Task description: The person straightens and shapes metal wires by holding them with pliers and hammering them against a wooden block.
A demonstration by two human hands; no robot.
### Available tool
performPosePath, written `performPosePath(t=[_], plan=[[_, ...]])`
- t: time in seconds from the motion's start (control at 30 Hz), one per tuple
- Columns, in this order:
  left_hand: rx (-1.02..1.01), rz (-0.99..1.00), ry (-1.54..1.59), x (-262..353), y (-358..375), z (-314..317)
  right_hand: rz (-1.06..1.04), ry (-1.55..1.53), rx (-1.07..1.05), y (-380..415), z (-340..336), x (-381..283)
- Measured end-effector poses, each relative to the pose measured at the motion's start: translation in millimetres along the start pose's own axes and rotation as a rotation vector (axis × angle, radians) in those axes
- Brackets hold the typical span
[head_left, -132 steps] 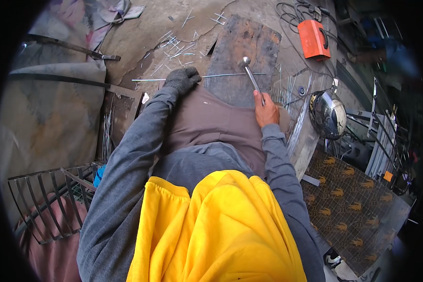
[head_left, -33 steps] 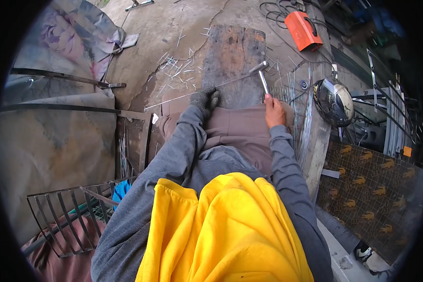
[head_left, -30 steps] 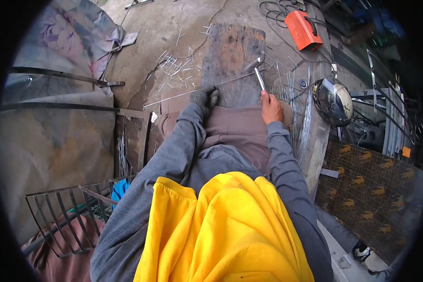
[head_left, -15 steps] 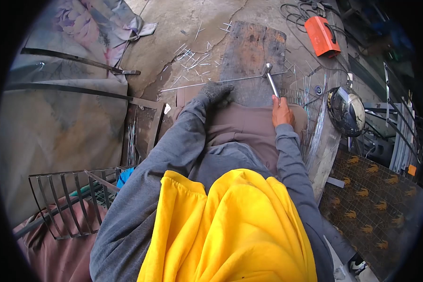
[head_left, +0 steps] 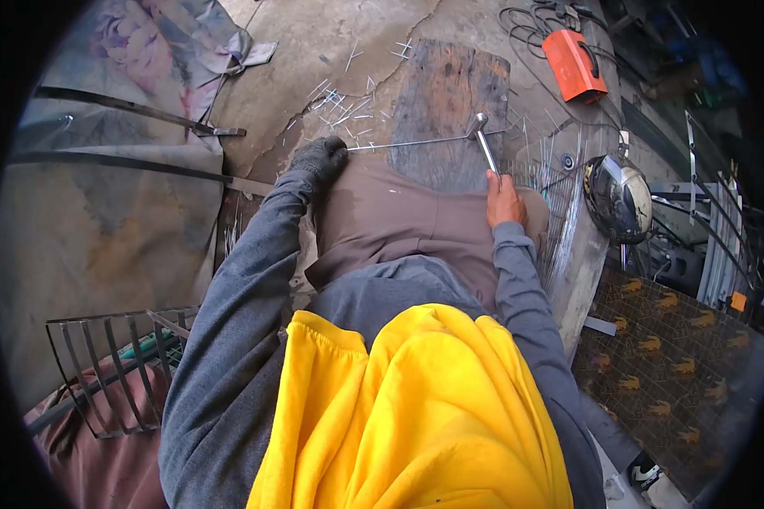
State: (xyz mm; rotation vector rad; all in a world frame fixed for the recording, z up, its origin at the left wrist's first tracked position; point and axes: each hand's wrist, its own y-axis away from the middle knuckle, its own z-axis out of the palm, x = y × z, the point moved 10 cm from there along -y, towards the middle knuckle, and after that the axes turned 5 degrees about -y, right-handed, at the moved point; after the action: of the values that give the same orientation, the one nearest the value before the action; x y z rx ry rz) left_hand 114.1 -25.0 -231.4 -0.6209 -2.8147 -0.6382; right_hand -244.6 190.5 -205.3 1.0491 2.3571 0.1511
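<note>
My left hand (head_left: 319,159), in a dark grey work glove, is closed around the left end of a thin metal rod (head_left: 416,142). From there the rod runs across a worn wooden board (head_left: 450,81). My bare right hand (head_left: 505,202) grips the handle of a shiny metal hammer (head_left: 487,151). The hammer head overlaps the rod near its right end, over the board. Brown cloth (head_left: 390,212) covers my lap, just below the board.
Short cut metal pieces (head_left: 344,106) lie scattered on the concrete floor. Long thin rods (head_left: 562,233) are bundled at right, beside a welding helmet (head_left: 618,199). An orange machine (head_left: 574,66) with cables stands farther back. At lower left is a barred metal frame (head_left: 115,369).
My left hand has moved left to the rod's end and closed on it. The right hand and hammer stay nearly in place, while the view has shifted slightly.
</note>
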Motion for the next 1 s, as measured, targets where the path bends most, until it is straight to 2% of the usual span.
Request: performPosePath(t=[0.07, 0.2, 0.27, 0.33, 0.43, 0.53, 0.67, 0.77, 0.87, 0.93, 1.0], plan=[[-0.012, 0.069, 0.112, -2.9, -4.5, 4.6, -0.008, 0.023, 0.017, -2.5, 0.2, 2.6], [-0.039, 0.105, 0.277, 9.9, -3.9, 7.2, -0.139, -0.162, 0.088, 1.2, -6.7, 2.0], [0.036, 0.254, 0.339, 32.0, -5.0, 9.3, -0.165, -0.213, 0.108, 9.8, -12.4, -3.0], [-0.023, 0.185, 0.452, 42.5, -13.3, 23.7, -0.201, -0.258, 0.154, 15.3, -21.8, -8.8], [-0.044, 0.122, 0.352, 61.0, -21.2, 32.2, -0.140, -0.245, 0.042, 8.3, -8.9, 2.3], [-0.096, 0.086, 0.343, 63.3, -23.1, 33.9, -0.150, -0.184, 0.044, 7.0, -5.0, 0.7], [-0.104, 0.116, 0.401, 61.8, -24.2, 34.6, -0.183, -0.161, 0.073, 18.4, -13.1, -18.9], [-0.068, 0.085, 0.434, 59.8, -22.4, 39.3, -0.258, -0.179, 0.056, 25.8, -17.7, -42.9], [-0.065, 0.062, 0.435, 55.6, -22.4, 43.5, -0.306, -0.327, 0.081, 34.3, -35.3, -73.8], [0.044, 0.111, 0.442, 54.0, -21.7, 39.5, -0.426, -0.398, 0.192, 39.9, -52.5, -90.9], [0.024, 0.111, 0.438, 53.7, -23.2, 40.6, -0.458, -0.392, 0.206, 42.4, -56.7, -94.8]])
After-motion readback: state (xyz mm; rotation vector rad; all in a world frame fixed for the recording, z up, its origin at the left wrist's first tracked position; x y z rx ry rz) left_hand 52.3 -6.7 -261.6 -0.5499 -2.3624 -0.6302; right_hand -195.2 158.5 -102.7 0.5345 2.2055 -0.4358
